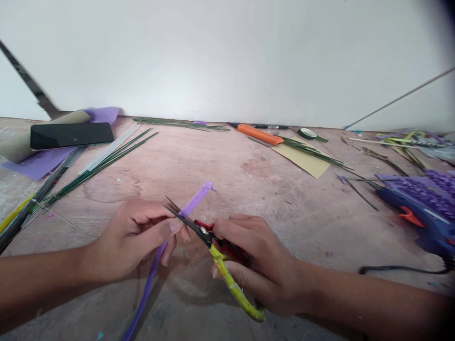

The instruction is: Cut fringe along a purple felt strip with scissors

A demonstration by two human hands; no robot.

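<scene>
My left hand pinches a long purple strip of folded crepe paper, which runs from the near edge up past the fingers to a frayed tip. My right hand is closed round the handles of a pair of scissors with one yellow-green and one red handle. The dark blades are parted and sit on the strip just beside my left thumb. Both hands hover low over a worn wooden tabletop.
Green floral wires and a ruler lie at the left, near a black phone on purple paper. At the back are an orange cutter, green tape roll and tan paper. A blue glue gun lies right, by purple pieces.
</scene>
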